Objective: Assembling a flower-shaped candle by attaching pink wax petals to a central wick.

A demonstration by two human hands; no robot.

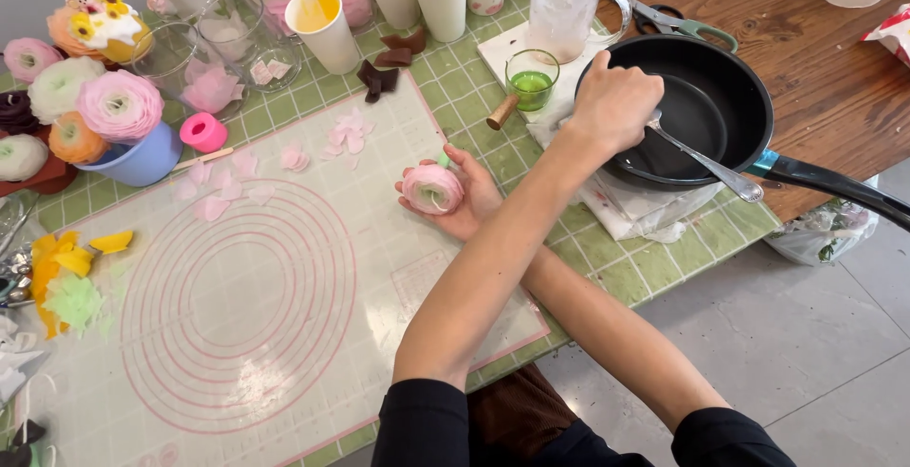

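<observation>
Okay, I'm watching the arms cross here. The left hand (614,97) reaches over the near-left rim of the black frying pan (730,73), its fingers curled shut around one end of a metal spoon (706,159). The spoon slants across the inside of the pan and its other end pokes out over the near rim.

The right hand (469,203) lies well to the left of the pan, palm up and half open. It cradles a pink-and-white layered flower (432,188), with the fingers cupped loosely beneath it. That hand rests on the right edge of the pale baking mat (246,334), the one with pink rings printed on it.

Just left of the pan, beside the left hand, I see a small glass of green liquid (532,78). A crumpled white cloth (645,211) lies under the pan's near side. Farther left of the pan, loose pink petals (346,135) are scattered on the mat, and a paper cup of yellow liquid (322,21) stands beyond them. Behind the pan, scissors (678,23) rest on the wooden tabletop.
</observation>
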